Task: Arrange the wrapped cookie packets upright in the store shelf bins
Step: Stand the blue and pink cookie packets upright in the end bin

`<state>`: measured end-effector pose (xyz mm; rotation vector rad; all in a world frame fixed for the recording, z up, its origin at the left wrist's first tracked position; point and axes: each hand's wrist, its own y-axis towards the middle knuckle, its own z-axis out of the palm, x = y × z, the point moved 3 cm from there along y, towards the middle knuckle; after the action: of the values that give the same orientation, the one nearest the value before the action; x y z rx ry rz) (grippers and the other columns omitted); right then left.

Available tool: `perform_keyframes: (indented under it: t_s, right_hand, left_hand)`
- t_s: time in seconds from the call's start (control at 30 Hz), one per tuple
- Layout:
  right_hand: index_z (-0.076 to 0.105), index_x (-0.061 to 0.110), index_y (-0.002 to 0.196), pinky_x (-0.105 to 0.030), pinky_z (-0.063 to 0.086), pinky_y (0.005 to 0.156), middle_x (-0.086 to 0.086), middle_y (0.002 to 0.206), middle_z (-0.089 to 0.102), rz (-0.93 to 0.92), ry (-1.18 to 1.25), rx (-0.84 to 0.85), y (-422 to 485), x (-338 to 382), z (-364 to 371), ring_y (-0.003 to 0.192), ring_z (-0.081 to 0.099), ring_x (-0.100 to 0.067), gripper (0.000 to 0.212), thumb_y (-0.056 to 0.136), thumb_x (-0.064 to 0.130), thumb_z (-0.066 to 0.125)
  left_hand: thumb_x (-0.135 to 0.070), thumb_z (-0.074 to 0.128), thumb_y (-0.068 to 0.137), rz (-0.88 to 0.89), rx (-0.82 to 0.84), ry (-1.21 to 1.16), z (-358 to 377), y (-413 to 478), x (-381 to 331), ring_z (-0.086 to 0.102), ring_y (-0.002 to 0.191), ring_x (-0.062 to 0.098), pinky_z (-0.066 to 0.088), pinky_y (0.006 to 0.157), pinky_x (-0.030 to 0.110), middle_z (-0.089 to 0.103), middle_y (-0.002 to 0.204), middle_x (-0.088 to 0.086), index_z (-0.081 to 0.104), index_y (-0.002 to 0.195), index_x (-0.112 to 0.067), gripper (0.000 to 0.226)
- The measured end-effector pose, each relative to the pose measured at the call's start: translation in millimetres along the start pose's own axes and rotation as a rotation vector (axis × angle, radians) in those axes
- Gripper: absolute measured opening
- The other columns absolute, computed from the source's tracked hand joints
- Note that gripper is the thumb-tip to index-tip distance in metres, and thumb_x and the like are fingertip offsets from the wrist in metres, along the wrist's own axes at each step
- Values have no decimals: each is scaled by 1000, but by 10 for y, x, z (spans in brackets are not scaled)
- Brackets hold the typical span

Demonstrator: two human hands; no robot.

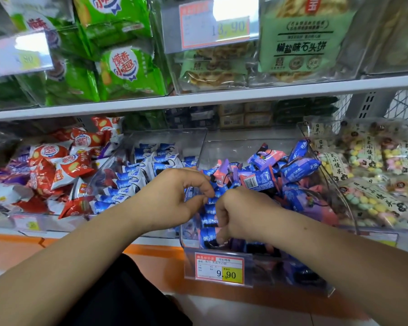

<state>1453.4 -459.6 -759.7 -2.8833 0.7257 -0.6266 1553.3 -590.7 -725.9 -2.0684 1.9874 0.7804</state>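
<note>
A clear plastic bin (250,144) on the lower shelf holds many blue, pink and purple wrapped cookie packets (299,169), most lying jumbled at its back and right. Along the bin's front left, a short row of blue packets (209,218) stands upright. My left hand (174,198) reaches in over that row, thumb and fingers pinching a blue packet at its top. My right hand (240,215) is curled into a fist on the row's right side, gripping blue packets near the bin's front wall. Which packets each finger touches is partly hidden.
To the left stands a clear bin of blue-and-white packets (149,168) set upright, then loose red and white snack bags (64,165). Pastel candy bags (372,175) fill the right bin. A 9.90 price tag (219,269) hangs on the front. The upper shelf (198,97) overhangs closely.
</note>
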Motion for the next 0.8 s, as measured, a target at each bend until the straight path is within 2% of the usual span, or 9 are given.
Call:
perform_keyframes:
  t_s: [0.1,0.17,0.27,0.37,0.43,0.5,0.57,0.67,0.8]
  right_hand:
    - [71,22,82,-36,57,79,7,90,67,-23,-28,26,-22,17,-10,86,64,-20,25,74,37,89]
    - [74,23,87,-38,58,83,6,92,68,-46,-26,9,-32,6,-45,88,66,-19,19,78,35,85]
    - [77,23,86,-36,60,80,11,78,69,-46,84,-98,3,-112,-189,80,68,-12,6,82,25,80]
    - [70,27,73,-36,59,77,14,66,67,6,174,-285,33,-337,-345,75,66,-8,12,80,19,75]
    - [63,31,72,-37,58,78,13,69,67,33,153,-331,39,-474,-383,78,65,-10,19,79,16,72]
    - [60,33,75,-38,57,80,12,78,66,40,94,-317,33,-526,-384,83,64,-14,20,79,16,70]
    - [60,34,75,-39,57,80,12,81,66,44,85,-299,48,-535,-373,84,64,-15,20,79,22,76]
    - [59,33,73,-40,58,81,11,84,65,51,86,-275,87,-546,-351,84,64,-16,24,76,31,83]
    - [65,26,87,-40,56,83,9,95,63,67,55,-282,95,-571,-354,91,62,-19,31,73,47,84]
  left_hand:
    - [-7,73,89,8,-15,7,-12,-4,1,63,113,4,46,99,20,73,100,-15,77,92,-23,17]
    - [-7,73,88,-5,-26,10,-12,0,27,63,114,3,46,99,21,73,103,-15,77,93,-23,17]
    - [-9,72,89,-65,-72,-29,-41,28,45,65,110,1,49,97,21,73,105,-15,76,92,-25,17]
    - [-17,73,91,-174,-119,70,-104,146,28,62,84,-13,48,83,14,71,94,-22,75,94,-28,12]
    - [-22,74,90,-211,-83,193,-123,314,1,56,75,-15,47,84,15,70,97,-21,76,104,-27,15]
    - [-26,76,86,-201,11,340,-101,528,-19,64,92,-1,48,92,22,73,111,-13,75,114,-27,28]
    - [-30,78,81,-189,104,430,-40,741,-29,67,107,15,53,94,32,74,114,-8,73,118,-28,37]
    - [-37,76,81,-203,185,488,99,956,-42,67,104,22,56,88,36,73,112,-4,69,117,-29,37]
    - [-34,81,81,-201,100,406,177,1030,-12,68,94,21,55,81,33,75,100,-2,70,111,-26,32]
